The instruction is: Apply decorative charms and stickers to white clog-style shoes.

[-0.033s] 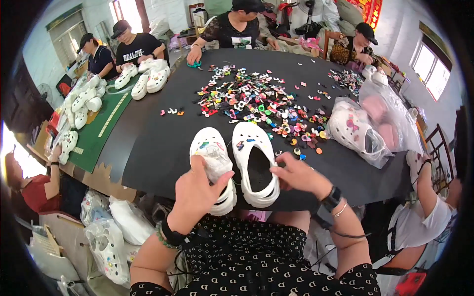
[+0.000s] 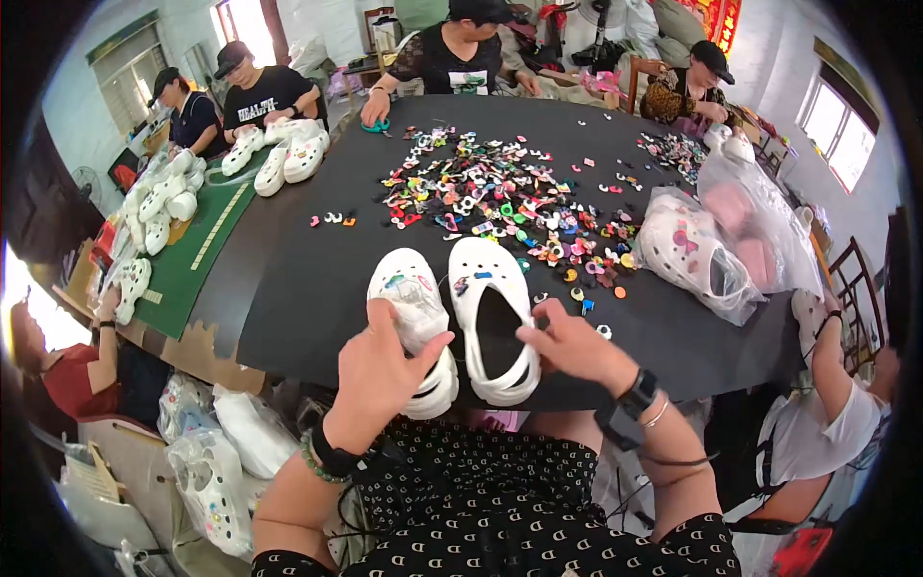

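Observation:
Two white clogs stand side by side at the near edge of the black tabletop [image 2: 298, 308], toes pointing away from me. The left clog [image 2: 437, 385] has small charms on its toe and white wrapping in its opening. My left hand [image 2: 370, 375] is closed around its outer side, the thumb lying across the opening. The right clog [image 2: 471, 260] also carries a few charms near the toe, and its dark inside shows. My right hand [image 2: 577, 344] pinches its right rim, thumb at the opening's edge; some fingers are hidden behind the shoe.
Beyond the clogs spreads a heap of colourful shoe charms [image 2: 471, 188]. Bagged clogs [image 2: 681, 240] lie at the right. More white clogs [image 2: 168, 197] are piled on a green mat [image 2: 207, 255] at the left. Several people sit around; one holds green scissors [image 2: 376, 126] across the table.
Both clogs have shifted very slightly left, the right one more. My right hand has moved left with its clog; my left hand has hardly moved.

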### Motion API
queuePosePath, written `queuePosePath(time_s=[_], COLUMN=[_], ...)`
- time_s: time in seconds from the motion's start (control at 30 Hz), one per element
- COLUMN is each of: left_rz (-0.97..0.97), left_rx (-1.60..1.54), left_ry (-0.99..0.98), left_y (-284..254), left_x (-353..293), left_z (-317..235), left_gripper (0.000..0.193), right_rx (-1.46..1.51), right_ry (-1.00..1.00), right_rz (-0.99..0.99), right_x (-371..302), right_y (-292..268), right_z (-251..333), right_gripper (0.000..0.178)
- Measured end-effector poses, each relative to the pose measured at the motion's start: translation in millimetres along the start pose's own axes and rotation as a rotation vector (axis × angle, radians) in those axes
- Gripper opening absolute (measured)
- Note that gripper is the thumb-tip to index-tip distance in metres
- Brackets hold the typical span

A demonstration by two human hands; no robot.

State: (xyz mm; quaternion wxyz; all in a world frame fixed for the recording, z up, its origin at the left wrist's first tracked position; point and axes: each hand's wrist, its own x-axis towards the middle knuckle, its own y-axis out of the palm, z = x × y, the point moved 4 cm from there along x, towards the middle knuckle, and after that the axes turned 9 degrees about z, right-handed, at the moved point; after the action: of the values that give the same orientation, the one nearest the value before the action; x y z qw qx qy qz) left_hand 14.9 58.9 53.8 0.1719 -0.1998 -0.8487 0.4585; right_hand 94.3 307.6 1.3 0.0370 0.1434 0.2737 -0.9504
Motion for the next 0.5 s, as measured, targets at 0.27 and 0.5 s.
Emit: queuePosePath(time_s=[0.27, 0.5], left_rz=[0.064, -0.073], left_rx=[0.229, 0.282], left_ry=[0.365, 0.33], left_y=[-32, -43], left_x=[37, 45], left_z=[44, 98], left_gripper=[0.046, 0.045], right_rx=[0.142, 0.255], right_ry=[-0.517, -0.572], right_rz=[0.366, 0.375], right_x=[5, 50], right_y=[152, 200], right_z=[51, 83], right_gripper=[0.089, 0.088])
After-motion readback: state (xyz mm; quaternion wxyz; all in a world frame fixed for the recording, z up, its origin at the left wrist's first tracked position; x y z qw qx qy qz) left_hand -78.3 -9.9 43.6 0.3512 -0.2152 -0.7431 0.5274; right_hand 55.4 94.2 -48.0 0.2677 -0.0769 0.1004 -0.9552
